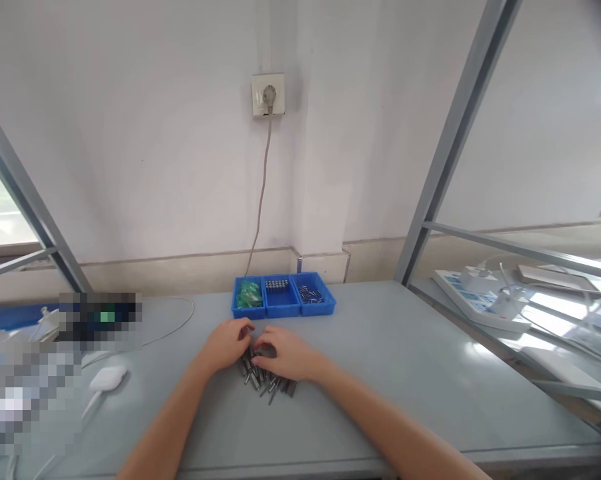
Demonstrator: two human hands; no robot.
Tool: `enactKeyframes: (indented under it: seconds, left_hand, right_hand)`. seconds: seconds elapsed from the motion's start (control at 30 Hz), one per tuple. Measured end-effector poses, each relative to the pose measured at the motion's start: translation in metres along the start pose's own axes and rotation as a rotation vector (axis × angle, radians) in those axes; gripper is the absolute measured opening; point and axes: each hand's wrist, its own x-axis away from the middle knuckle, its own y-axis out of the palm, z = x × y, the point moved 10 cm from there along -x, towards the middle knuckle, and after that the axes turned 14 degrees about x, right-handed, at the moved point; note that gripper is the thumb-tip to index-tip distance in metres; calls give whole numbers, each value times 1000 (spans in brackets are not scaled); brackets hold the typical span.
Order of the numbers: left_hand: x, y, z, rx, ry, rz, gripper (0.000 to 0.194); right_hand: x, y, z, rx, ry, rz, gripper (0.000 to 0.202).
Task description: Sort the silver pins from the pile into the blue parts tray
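A loose pile of thin metal pins [269, 385] lies on the grey table in front of me. My left hand [227, 343] is at the pile's far left edge, its fingers curled inward. Across from it, my right hand [285, 353] reaches over the top of the pile with thumb and fingers bent together. The fingertips of both hands are close to each other at the pins. What either hand pinches is too small to make out. Some pins are hidden under my right hand.
Behind the hands, a blue three-part tray [283, 311] holds green plastic packets [249, 293], rows of metal cylinders [277, 285] and small metal pieces [310, 294]. A white adapter [109, 379] with a cable lies left. Metal frame posts [437, 167] and a power strip [473, 300] are right.
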Motion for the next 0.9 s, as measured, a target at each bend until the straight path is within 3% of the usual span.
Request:
enactKeyframes:
  seconds: [0.13,0.27,0.57,0.8,0.9]
  left_hand:
    - [3,-1,0,18,-33,-43,29]
    - [2,-6,-6,53,-43,-10,32]
    - [3,-3,-2,24,-31,-18,27]
    - [0,-2,-1,-22,2,18,25]
    - [-1,-8,-4,-41,-37,75,17]
  right_hand:
    - [-7,5,7,25,69,20,21]
    - [-13,11,6,105,104,-6,27]
    - [-14,8,11,87,150,31,18]
    - [-14,4,25,39,192,80,18]
    - [-15,3,33,43,199,115,28]
